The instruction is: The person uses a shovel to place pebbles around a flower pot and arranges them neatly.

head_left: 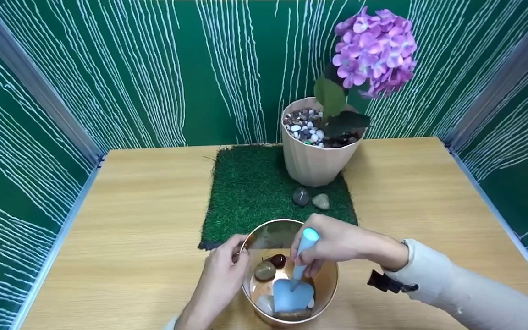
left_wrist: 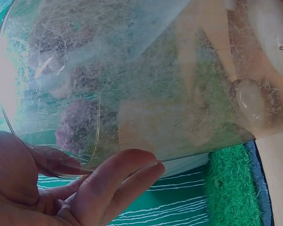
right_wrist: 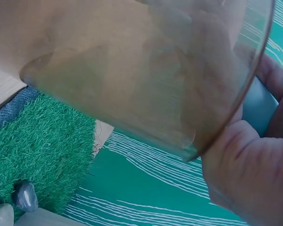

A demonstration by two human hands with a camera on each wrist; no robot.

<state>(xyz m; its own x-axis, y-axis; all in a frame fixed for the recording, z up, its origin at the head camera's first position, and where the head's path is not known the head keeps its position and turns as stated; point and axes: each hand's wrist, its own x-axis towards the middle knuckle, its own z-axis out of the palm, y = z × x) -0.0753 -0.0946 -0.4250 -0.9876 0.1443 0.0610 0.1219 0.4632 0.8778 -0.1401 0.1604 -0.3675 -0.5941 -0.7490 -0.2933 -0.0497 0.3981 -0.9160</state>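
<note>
An amber-tinted clear container (head_left: 327, 286) stands at the table's near side. My left hand (head_left: 222, 268) grips its left rim, thumb and fingers on either side of the wall. Inside it, my right hand (head_left: 330, 240) holds a light blue toy shovel (head_left: 294, 295) by its handle, blade down at the bottom. Around the blade lie a dark red stone (head_left: 278, 261), an olive stone (head_left: 264, 271), a whitish stone (head_left: 265, 303) and a brown stone (head_left: 294, 315). The blade hides part of the bottom. Through the wall, the left wrist view shows a stone (left_wrist: 251, 101).
Behind the container is a green artificial turf mat (head_left: 245, 188). On it rest a grey stone (head_left: 300, 196), a beige stone (head_left: 321, 201) and a pale pot (head_left: 316, 165) with pebbles and a purple flower (head_left: 376, 52). Green white-streaked panels (head_left: 145, 73) enclose the wooden table (head_left: 145, 201).
</note>
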